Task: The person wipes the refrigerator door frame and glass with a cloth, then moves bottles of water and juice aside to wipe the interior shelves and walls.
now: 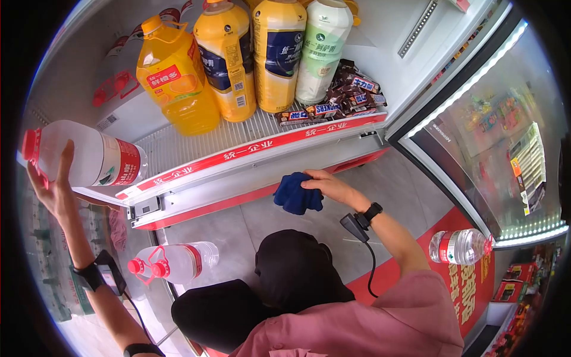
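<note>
Floor: grey tile [238, 221] below the open cooler's wire shelf [168, 146]; glass door [446, 140] swung open at right.
Shelf stock: 1 orange drink bottle [172, 80], 2 yellow bottles [229, 68] [278, 56] and 1 green-and-white bottle [323, 59] in a row, presumably for display; chocolate bars [333, 107] heaped beside.
Water bottle [89, 153]: at the shelf's left end; left hand [56, 195] grasps it, fingers spread around its red-capped end, likely to steady the weight. Contact with shelf: cannot tell.
Blue cloth [291, 193]: in front of the cooler, bunched, pinched at its edge by the right hand [332, 185]; most hangs beyond the fingertips, probably keeping it loose.
</note>
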The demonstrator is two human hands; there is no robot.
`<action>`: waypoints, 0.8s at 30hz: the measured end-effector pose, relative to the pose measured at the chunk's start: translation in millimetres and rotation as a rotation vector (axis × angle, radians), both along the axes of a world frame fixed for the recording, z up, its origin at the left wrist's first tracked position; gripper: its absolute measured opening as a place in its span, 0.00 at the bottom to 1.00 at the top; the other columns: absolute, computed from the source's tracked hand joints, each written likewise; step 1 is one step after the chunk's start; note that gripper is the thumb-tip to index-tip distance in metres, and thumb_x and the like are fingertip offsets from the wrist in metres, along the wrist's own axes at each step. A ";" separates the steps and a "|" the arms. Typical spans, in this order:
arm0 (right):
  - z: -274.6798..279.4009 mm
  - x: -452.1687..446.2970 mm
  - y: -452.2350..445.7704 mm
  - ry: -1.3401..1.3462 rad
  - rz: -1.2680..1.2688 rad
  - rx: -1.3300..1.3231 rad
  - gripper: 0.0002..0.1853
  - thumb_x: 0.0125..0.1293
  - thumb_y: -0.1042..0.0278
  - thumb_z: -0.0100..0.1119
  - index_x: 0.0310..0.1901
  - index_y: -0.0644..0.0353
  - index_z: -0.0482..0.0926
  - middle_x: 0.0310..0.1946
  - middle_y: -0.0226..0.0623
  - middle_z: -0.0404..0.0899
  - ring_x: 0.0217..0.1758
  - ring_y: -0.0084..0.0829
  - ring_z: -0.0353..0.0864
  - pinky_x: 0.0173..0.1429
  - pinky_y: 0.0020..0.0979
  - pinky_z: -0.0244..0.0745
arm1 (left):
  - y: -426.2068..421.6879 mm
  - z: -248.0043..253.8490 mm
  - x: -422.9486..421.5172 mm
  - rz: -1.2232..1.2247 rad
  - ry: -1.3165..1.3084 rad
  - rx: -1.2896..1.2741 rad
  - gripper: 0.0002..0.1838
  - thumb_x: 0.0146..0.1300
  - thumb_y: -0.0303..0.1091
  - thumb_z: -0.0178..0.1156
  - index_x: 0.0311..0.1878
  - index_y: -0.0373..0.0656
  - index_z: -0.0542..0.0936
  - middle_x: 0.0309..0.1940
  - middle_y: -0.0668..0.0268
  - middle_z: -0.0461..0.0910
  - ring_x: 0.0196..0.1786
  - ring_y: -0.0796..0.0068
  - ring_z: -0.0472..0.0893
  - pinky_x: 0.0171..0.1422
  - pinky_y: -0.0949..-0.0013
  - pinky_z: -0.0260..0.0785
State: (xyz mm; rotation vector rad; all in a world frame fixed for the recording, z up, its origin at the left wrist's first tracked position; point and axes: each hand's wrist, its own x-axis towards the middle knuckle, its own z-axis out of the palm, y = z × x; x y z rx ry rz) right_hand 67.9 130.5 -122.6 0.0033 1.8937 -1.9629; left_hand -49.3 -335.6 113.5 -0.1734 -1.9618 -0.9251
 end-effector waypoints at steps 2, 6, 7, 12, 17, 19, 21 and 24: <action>-10.1 -0.6 5.4 -0.074 -0.129 -0.088 0.16 0.62 0.60 0.53 0.44 0.64 0.75 0.34 0.28 0.76 0.38 0.18 0.73 0.43 0.20 0.67 | 1.7 11.2 18.6 -0.056 -0.001 0.015 0.37 0.40 0.40 0.73 0.56 0.42 0.70 0.50 0.57 0.73 0.52 0.63 0.73 0.55 0.63 0.66; 19.5 -26.3 -2.2 -0.252 -0.442 -0.394 0.19 0.59 0.49 0.57 0.38 0.59 0.76 0.35 0.31 0.77 0.38 0.22 0.78 0.43 0.24 0.73 | 15.4 25.3 61.4 -0.128 -0.176 -0.126 0.38 0.41 0.49 0.67 0.57 0.45 0.69 0.50 0.58 0.73 0.52 0.61 0.74 0.54 0.58 0.70; 25.9 -35.9 -4.4 -0.260 -0.449 -0.446 0.21 0.58 0.47 0.57 0.39 0.59 0.75 0.34 0.32 0.78 0.37 0.24 0.79 0.42 0.25 0.74 | 24.7 22.9 69.6 -0.154 -0.223 -0.183 0.39 0.40 0.51 0.65 0.58 0.46 0.68 0.50 0.58 0.73 0.53 0.60 0.74 0.53 0.56 0.71; 38.4 -60.5 -11.5 -0.352 -0.516 -0.492 0.26 0.53 0.43 0.63 0.42 0.58 0.75 0.34 0.35 0.80 0.36 0.27 0.81 0.39 0.28 0.77 | 89.9 -13.7 86.5 -0.732 -0.509 0.070 0.45 0.32 0.47 0.70 0.56 0.43 0.64 0.48 0.57 0.72 0.49 0.63 0.76 0.51 0.63 0.71; 49.7 -70.7 -25.4 -0.458 -0.544 -0.474 0.23 0.50 0.46 0.67 0.39 0.56 0.76 0.31 0.34 0.79 0.31 0.29 0.79 0.34 0.31 0.76 | 115.4 -60.8 95.4 -0.963 -0.621 0.125 0.41 0.25 0.32 0.72 0.50 0.42 0.65 0.45 0.57 0.74 0.46 0.64 0.77 0.49 0.62 0.71; 41.9 -80.3 -33.4 -0.483 -0.530 -0.507 0.22 0.50 0.48 0.68 0.38 0.56 0.76 0.30 0.35 0.79 0.31 0.30 0.79 0.34 0.32 0.76 | 125.0 -75.9 99.2 -1.010 -0.632 0.121 0.40 0.26 0.29 0.72 0.50 0.42 0.65 0.45 0.57 0.73 0.46 0.64 0.76 0.50 0.62 0.70; 38.7 -85.3 -37.6 -0.505 -0.520 -0.538 0.20 0.50 0.50 0.68 0.37 0.56 0.76 0.30 0.35 0.79 0.31 0.30 0.79 0.34 0.33 0.76 | 127.5 -92.0 100.7 -1.062 -0.639 0.118 0.40 0.26 0.26 0.73 0.49 0.42 0.65 0.45 0.57 0.73 0.46 0.64 0.76 0.50 0.63 0.70; 36.7 -88.4 -39.0 -0.551 -0.522 -0.594 0.16 0.50 0.57 0.67 0.35 0.57 0.76 0.30 0.37 0.79 0.30 0.32 0.78 0.34 0.33 0.76 | 125.1 -115.9 99.7 -1.075 -0.710 -0.019 0.44 0.26 0.29 0.75 0.50 0.43 0.61 0.47 0.57 0.72 0.49 0.64 0.74 0.52 0.62 0.68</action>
